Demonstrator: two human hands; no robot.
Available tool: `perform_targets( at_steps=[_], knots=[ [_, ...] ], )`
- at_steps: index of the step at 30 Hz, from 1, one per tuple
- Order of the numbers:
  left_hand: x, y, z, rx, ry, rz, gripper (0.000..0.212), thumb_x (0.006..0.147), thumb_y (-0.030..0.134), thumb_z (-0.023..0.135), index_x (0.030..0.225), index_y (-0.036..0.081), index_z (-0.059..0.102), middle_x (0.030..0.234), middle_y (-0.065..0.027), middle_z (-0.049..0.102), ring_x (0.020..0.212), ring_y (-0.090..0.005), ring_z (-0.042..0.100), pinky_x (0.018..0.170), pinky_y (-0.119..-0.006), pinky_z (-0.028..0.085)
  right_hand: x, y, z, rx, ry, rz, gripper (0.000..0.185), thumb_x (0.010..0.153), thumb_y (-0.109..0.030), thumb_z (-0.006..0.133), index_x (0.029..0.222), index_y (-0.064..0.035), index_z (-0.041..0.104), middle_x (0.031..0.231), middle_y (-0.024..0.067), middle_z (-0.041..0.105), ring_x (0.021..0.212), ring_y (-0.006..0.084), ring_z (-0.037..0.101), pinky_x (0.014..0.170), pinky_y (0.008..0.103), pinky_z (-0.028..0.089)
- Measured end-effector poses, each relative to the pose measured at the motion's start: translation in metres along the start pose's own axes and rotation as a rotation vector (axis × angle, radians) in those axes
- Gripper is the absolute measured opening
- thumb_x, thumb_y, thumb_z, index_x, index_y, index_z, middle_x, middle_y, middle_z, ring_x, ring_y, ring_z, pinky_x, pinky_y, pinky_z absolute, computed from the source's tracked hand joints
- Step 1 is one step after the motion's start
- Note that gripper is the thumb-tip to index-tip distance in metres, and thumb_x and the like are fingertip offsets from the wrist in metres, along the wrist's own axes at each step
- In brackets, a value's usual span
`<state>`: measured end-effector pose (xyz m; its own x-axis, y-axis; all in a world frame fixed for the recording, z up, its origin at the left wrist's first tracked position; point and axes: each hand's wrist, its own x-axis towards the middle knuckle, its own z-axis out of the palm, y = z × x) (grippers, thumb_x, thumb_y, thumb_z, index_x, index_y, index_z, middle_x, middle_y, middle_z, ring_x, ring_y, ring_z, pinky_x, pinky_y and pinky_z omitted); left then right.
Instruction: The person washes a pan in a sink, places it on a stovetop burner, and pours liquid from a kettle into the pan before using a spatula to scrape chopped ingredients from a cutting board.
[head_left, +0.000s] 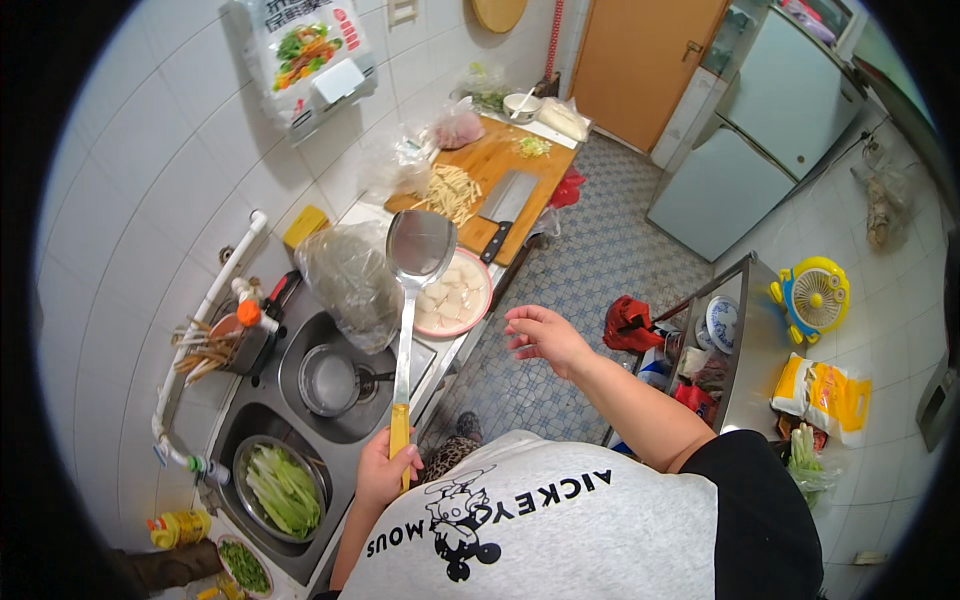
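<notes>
My left hand (384, 466) grips the yellow handle of a metal wok spatula (421, 247), held upright in the view with its blade over the rim of a bowl of white chunks in liquid (454, 300). Nothing is in my right hand (546, 337), which hangs over the floor with its fingers apart and slightly curled. Beyond the bowl, a cleaver (510, 196) lies on a wooden cutting board (495, 161), beside pale cut strips (452, 191) and a small chopped heap (532, 146).
The double sink (296, 405) at left holds a pan (328, 380) and a metal bowl of leafy greens (283, 491). A clear plastic bag (352, 281) lies by the sink. A metal rack (739, 330) and a refrigerator (757, 142) stand at right.
</notes>
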<state>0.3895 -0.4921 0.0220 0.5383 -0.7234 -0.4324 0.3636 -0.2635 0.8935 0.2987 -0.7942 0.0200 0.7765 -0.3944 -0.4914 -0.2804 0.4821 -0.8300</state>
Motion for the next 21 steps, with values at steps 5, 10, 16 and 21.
perform_targets(
  at_steps=[5, 10, 16, 21],
  knots=[
    [0.049, 0.012, 0.001, 0.032, -0.021, 0.027, 0.024, 0.083, 0.003, 0.051, 0.106, -0.001, 0.047, 0.065, -0.0061, 0.055, 0.05, -0.0092, 0.05, 0.048, -0.02, 0.041, 0.035, -0.029, -0.024, -0.015, 0.037, -0.053, 0.022, 0.082, -0.018, 0.055, 0.101, -0.0065, 0.051, 0.088, 0.0031, 0.055, 0.072, 0.0137, 0.056, 0.062, 0.0274, 0.048],
    [0.106, 0.02, -0.001, 0.105, -0.019, 0.077, 0.024, 0.082, 0.003, 0.052, 0.105, 0.0, 0.048, 0.064, -0.0046, 0.055, 0.051, -0.0082, 0.05, 0.048, -0.021, 0.04, 0.089, -0.058, -0.048, -0.072, 0.054, -0.048, 0.019, 0.085, -0.016, 0.053, 0.1, -0.0053, 0.051, 0.088, 0.0038, 0.056, 0.074, 0.0144, 0.056, 0.064, 0.0277, 0.049],
    [0.165, 0.046, 0.027, 0.054, -0.049, 0.103, 0.022, 0.082, 0.003, 0.051, 0.103, -0.002, 0.048, 0.064, -0.0042, 0.055, 0.052, -0.008, 0.048, 0.048, -0.021, 0.039, 0.164, -0.082, -0.104, -0.151, 0.157, -0.031, 0.023, 0.085, -0.016, 0.053, 0.102, -0.0012, 0.052, 0.091, 0.007, 0.057, 0.076, 0.0165, 0.059, 0.066, 0.0276, 0.05],
    [0.198, 0.077, 0.067, 0.02, 0.038, 0.021, 0.022, 0.082, 0.003, 0.052, 0.103, -0.001, 0.049, 0.064, -0.0036, 0.054, 0.052, -0.0079, 0.048, 0.048, -0.02, 0.039, 0.231, -0.095, -0.17, -0.374, 0.299, -0.098, 0.027, 0.079, -0.018, 0.055, 0.098, 0.0013, 0.058, 0.083, 0.0091, 0.061, 0.072, 0.0186, 0.06, 0.063, 0.0278, 0.049]
  ],
)
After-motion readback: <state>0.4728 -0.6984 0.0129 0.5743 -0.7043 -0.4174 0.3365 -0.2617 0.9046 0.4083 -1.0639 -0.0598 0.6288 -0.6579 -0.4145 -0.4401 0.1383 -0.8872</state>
